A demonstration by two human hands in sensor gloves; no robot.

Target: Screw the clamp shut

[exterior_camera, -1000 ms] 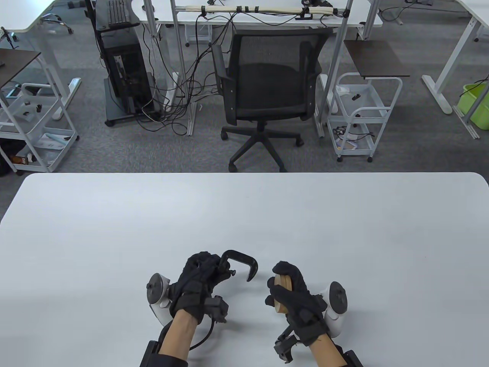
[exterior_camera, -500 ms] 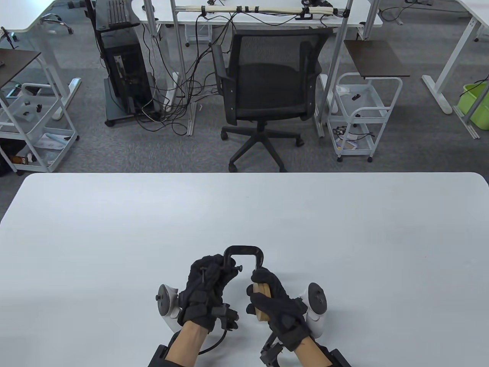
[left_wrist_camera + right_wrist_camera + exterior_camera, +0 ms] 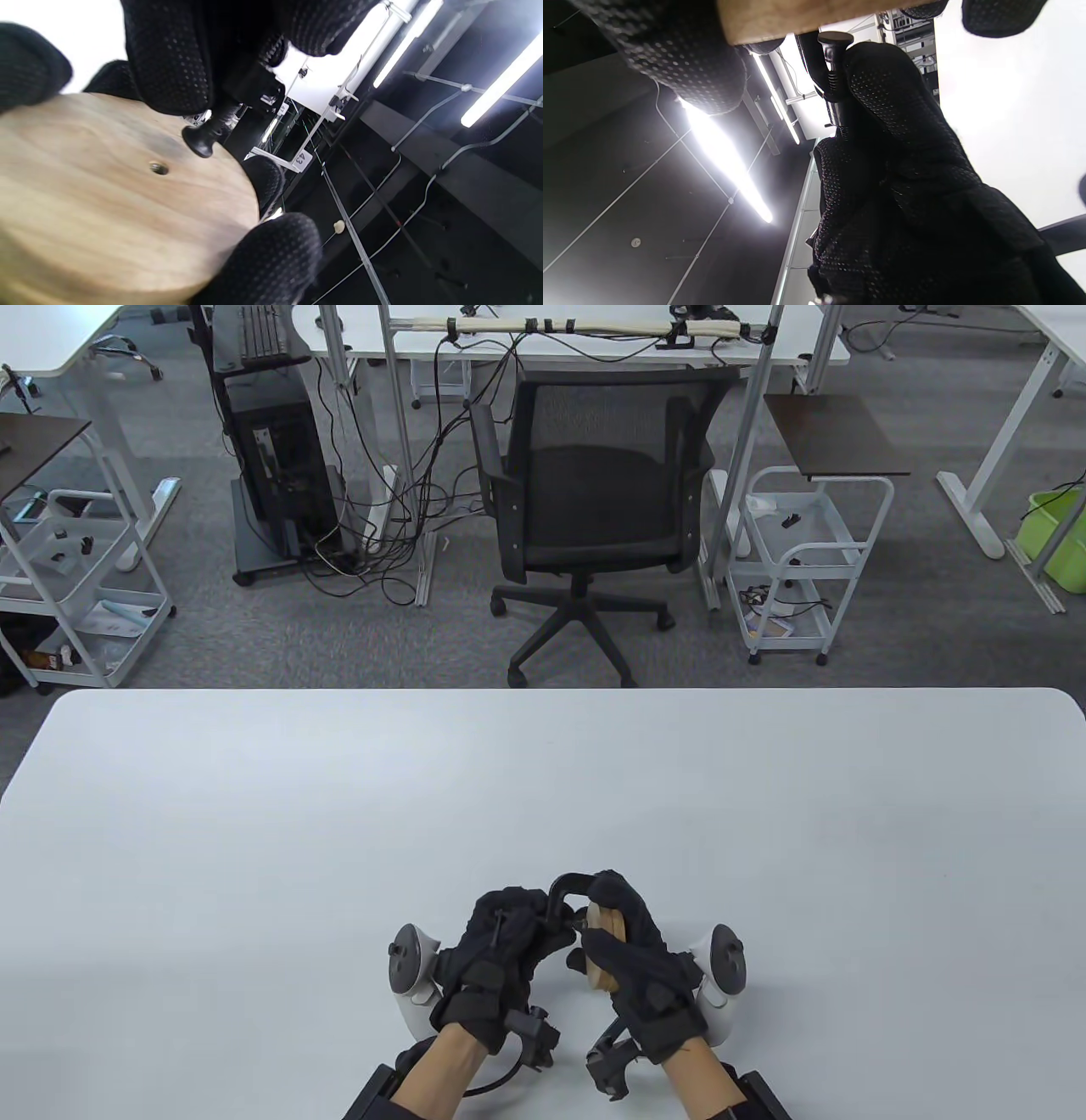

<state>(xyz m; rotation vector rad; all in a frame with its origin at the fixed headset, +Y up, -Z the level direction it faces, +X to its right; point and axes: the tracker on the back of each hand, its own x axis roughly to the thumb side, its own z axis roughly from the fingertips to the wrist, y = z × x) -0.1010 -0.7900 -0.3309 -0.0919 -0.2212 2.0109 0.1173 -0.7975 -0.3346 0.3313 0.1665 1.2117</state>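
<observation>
A black C-clamp (image 3: 563,891) stands near the table's front edge, its arch reaching over a round wooden disc (image 3: 607,938). My left hand (image 3: 528,923) grips the clamp's screw end. My right hand (image 3: 612,918) holds the disc on edge inside the clamp's opening. In the left wrist view the screw's pad (image 3: 199,143) sits right at the disc's flat face (image 3: 106,199); I cannot tell whether they touch. The right wrist view shows the pad (image 3: 835,39) beside the disc's rim (image 3: 806,17), with my left glove (image 3: 908,178) around the screw.
The white table (image 3: 543,780) stretches away from the hands to its far edge. A black office chair (image 3: 594,500) stands beyond that edge, with white carts (image 3: 806,560) and desks on the floor behind.
Both hands came together toward the middle. The clamp, held apart from the disc before, now has its arch over the disc, with the disc in its opening.
</observation>
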